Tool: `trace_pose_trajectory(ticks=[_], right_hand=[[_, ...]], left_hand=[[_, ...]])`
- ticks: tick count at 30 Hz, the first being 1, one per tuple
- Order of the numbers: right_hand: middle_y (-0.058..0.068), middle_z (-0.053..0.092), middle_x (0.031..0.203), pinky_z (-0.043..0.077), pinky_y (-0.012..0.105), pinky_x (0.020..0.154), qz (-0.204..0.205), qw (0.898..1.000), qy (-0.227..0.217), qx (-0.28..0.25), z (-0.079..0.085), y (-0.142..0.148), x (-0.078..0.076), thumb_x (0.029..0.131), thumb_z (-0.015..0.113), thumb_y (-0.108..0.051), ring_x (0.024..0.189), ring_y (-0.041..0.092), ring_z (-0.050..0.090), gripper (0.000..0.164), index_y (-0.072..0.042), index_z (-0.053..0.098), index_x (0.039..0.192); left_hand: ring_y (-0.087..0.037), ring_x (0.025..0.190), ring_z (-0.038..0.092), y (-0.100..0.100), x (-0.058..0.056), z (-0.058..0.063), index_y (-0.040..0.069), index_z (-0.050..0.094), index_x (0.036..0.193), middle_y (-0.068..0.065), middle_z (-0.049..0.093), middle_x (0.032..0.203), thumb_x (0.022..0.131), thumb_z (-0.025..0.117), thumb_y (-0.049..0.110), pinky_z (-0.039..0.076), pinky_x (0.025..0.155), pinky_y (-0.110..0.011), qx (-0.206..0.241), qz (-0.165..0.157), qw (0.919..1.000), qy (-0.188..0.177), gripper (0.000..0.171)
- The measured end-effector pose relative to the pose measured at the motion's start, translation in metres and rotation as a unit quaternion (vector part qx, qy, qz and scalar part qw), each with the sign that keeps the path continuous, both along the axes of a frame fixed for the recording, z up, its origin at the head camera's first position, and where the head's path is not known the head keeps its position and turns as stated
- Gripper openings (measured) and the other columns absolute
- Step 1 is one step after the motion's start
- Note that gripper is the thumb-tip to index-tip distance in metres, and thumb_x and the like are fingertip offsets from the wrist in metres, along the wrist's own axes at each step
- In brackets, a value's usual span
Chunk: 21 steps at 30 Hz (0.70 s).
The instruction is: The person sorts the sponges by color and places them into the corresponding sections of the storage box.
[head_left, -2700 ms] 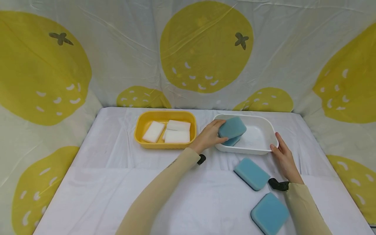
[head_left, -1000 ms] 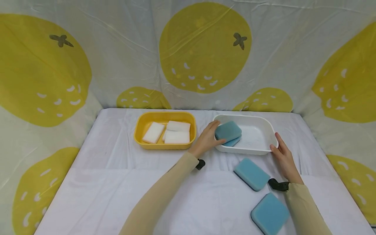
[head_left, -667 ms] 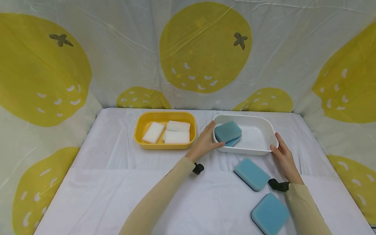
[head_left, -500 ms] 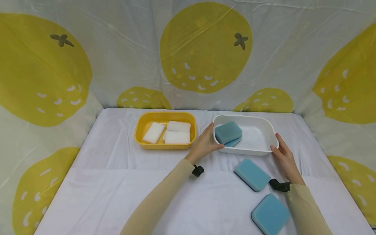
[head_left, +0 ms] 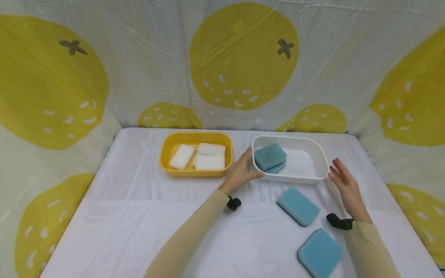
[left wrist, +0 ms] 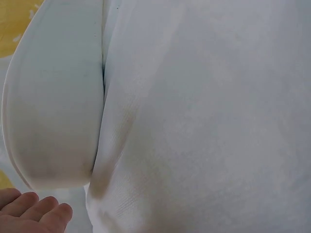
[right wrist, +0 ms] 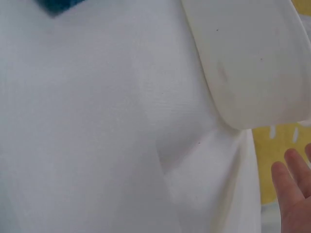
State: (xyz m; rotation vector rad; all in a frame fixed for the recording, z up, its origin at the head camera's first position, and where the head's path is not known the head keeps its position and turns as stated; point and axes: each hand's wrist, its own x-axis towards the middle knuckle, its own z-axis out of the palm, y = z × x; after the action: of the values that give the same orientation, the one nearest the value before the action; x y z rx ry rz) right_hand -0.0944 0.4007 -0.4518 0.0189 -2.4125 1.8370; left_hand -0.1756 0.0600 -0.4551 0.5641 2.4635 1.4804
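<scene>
A white plastic tray (head_left: pixel 309 179) stands toward the back right, with two blue sponges (head_left: pixel 270 156) overlapping at its left end. Around the tray's left corner lies my left hand (head_left: pixel 240 173), thumb and fingers spread, holding nothing. In the left wrist view its fingertips (left wrist: pixel 58 213) show just off the tray's end wall. My right hand (head_left: pixel 347 189) is beside the tray's right end, fingers extended and apart from the rim. Two more sponges rest on the cloth in front: one (head_left: pixel 299 206) near the tray, another (head_left: pixel 320 253) closer to me, each with a dark underside.
A yellow tray (head_left: pixel 195 173) left of the white one holds several white sponge blocks (head_left: pixel 209 162). A white cloth (head_left: pixel 139 231) covers the table. Behind hangs a curtain (head_left: pixel 156 58) with a yellow fruit print.
My left hand has let go of the upper sponge in the white tray and drawn back left to its corner. The right hand has released the tray's right rim and moved right.
</scene>
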Motion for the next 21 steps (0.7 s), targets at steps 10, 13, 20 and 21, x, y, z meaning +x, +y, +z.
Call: trace_pose_trajectory(ticks=[10, 13, 20, 21], right_hand=[[0.000, 0.018, 0.158, 0.034, 0.004, 0.092, -0.001, 0.998, 0.014, 0.055, 0.014, -0.008, 0.019, 0.101, 0.048, -0.010, 0.140, 0.009, 0.024, 0.063, -0.021, 0.017, 0.155], [-0.002, 0.020, 0.157, 0.034, 0.004, 0.093, -0.005, 0.998, 0.028, 0.056, 0.019, -0.014, 0.026, 0.100, 0.049, -0.007, 0.140, 0.009, 0.024, 0.063, -0.019, 0.018, 0.154], [-0.003, 0.022, 0.157, 0.032, 0.006, 0.096, -0.017, 0.995, 0.032, 0.094, 0.027, -0.027, 0.041, 0.099, 0.050, -0.006, 0.139, 0.007, 0.026, 0.065, -0.019, 0.019, 0.154], [-0.002, 0.022, 0.157, 0.032, 0.006, 0.096, -0.018, 0.994, 0.033, 0.100, 0.028, -0.029, 0.043, 0.099, 0.050, -0.006, 0.138, 0.007, 0.027, 0.065, -0.019, 0.019, 0.154]], left_hand=[[-0.015, 0.142, 0.020, -0.001, 0.000, -0.005, 0.010, 0.013, 0.154, -0.002, 0.018, 0.158, 0.080, 0.078, 0.039, 0.023, 0.112, -0.032, 0.022, 0.002, 0.9995, -0.022, 0.103], [-0.014, 0.142, 0.018, -0.001, -0.001, -0.007, 0.011, 0.013, 0.154, -0.001, 0.017, 0.158, 0.081, 0.077, 0.038, 0.023, 0.112, -0.031, 0.027, -0.004, 0.9994, -0.023, 0.101], [-0.014, 0.142, 0.017, 0.000, -0.003, -0.009, 0.009, 0.013, 0.154, -0.001, 0.015, 0.158, 0.082, 0.077, 0.036, 0.022, 0.113, -0.031, 0.035, -0.008, 0.9991, -0.024, 0.100], [-0.014, 0.142, 0.017, 0.000, -0.003, -0.009, 0.009, 0.013, 0.154, -0.001, 0.016, 0.158, 0.082, 0.077, 0.036, 0.022, 0.113, -0.031, 0.035, -0.006, 0.9990, -0.025, 0.100]])
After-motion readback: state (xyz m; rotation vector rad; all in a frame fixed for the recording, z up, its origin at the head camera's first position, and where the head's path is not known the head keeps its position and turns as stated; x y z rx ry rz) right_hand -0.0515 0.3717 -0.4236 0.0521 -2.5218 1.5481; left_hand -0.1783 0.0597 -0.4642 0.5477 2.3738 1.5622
